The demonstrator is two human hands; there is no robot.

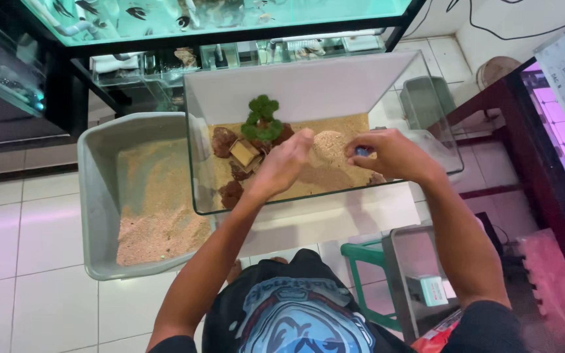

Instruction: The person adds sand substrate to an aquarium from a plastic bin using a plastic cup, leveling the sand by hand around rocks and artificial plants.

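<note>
Well along, by the look of it: glass aquarium tank (197,163) already floored with tan sand (335,173), a cluster of dark brown rocks (225,140) along the 9 o'clock side, a small wooden house ornament (244,152) among them, a green moss tree (263,119) just beyond at 12. Right half of the bed bare apart from a heaped mound at centre, so judged unfinished there. Left hand (287,160) inside the tank near the middle, fingers drawn together at the tips over the sand, on what cannot be told. Right hand (387,153) at 3 o'clock from it, fingers pinched on a small blue object (361,151), held just above the sand by the mound. Room tight: both wrists across the near glass rim, side panes close at 9 and 3, white back panel at 12. Outside, a grey plastic tub (96,196) of spare sand touching the tank at 9, a green stool (361,252) at 6, a small empty glass tank (397,274) at 5, shelved aquariums (230,16) well beyond at 12.
</note>
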